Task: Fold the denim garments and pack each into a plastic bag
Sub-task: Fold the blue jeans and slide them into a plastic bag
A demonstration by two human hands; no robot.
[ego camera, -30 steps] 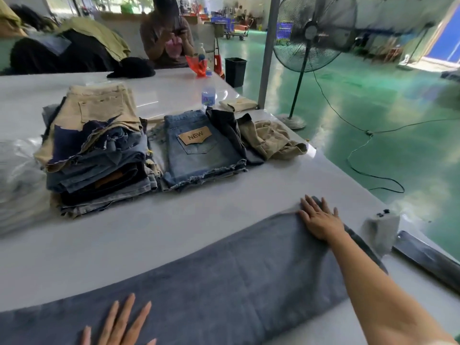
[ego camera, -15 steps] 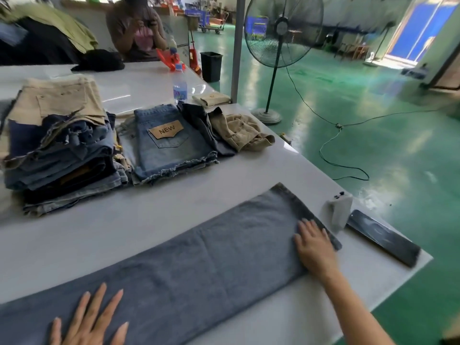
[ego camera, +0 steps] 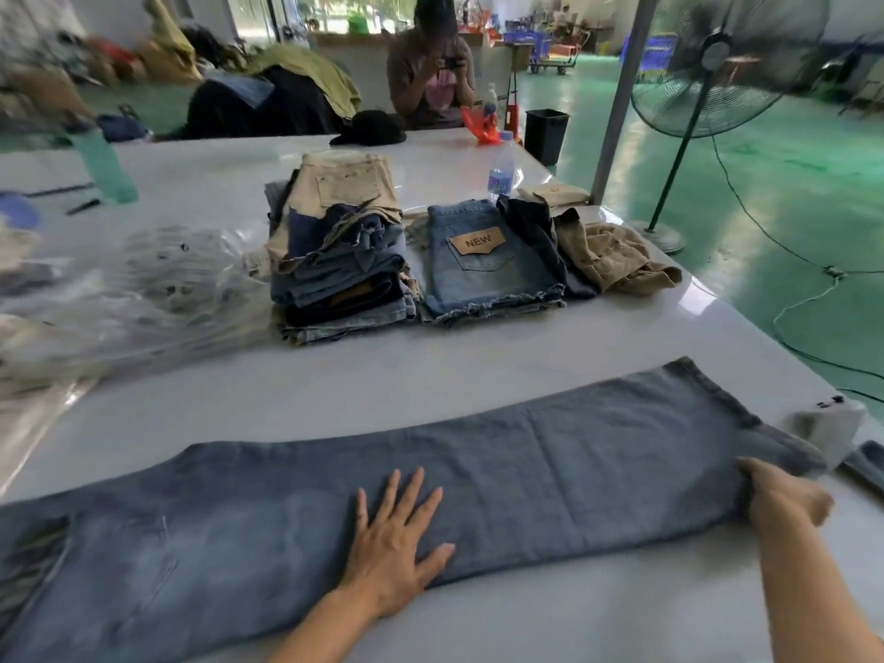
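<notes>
1. Head view: the left hand (ego camera: 399, 543) lies flat with fingers spread on the middle of the jeans (ego camera: 550, 471), pressing them to the desk (ego camera: 430, 375); it grasps nothing.
2. Off to its right, the right hand (ego camera: 784, 500) has its fingers curled round the near corner of the hem end, pinching the cloth.
3. Between and beyond both hands the jeans run lengthwise across the desk, legs seemingly laid one on the other, waist end past the left hand, hem end at the right hand.
4. Handling, as I judge it: denim this long is soft but weighty and will sag if lifted from one corner; it looks rough enough not to slide much on the smooth top. Best taken across the full hem width and carried over toward the flat left hand, which pins the fold line.
5. Farther out, ahead of the left hand, stand a stack of folded garments (ego camera: 335, 260) and denim shorts (ego camera: 483, 265); plastic bags (ego camera: 119, 299) lie well to its left.
</notes>
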